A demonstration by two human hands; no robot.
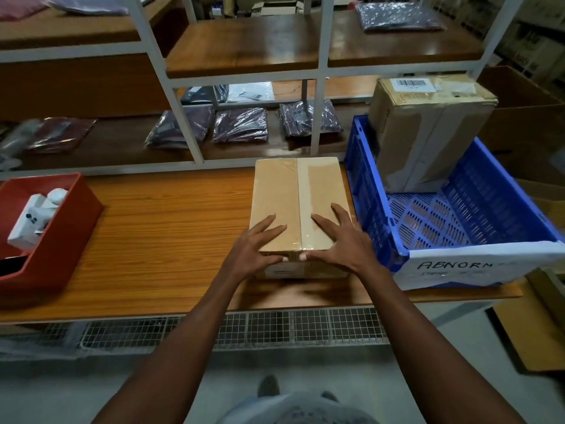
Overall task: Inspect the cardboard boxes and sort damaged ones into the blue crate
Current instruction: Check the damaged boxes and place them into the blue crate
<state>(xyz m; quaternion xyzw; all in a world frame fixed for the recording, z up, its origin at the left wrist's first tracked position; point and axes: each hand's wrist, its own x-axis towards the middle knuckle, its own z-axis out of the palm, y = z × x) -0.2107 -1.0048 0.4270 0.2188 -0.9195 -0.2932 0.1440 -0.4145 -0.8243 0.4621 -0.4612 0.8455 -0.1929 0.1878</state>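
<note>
On the wooden table [153,240], spread fingers [269,231] press a smooth taped box [293,203].

A taped box [293,203] lies on the worktable [159,240], right of its middle; the left hand [255,250] and the right hand [342,243] rest side by side on the box's near end, fingers spread flat on its top. Just right of the box sits the crate [477,228], at the table's right end; a second box [428,130] stands in the crate's far part, rising above its rim; a paper label [477,267] hangs on the crate's near wall. At the table's left end sits a bin [61,240] with white items [33,218] in it. Behind the table stands a shelf rack [244,56]; bagged garments [240,125] lie on its lower shelf, behind the taped box.
</note>
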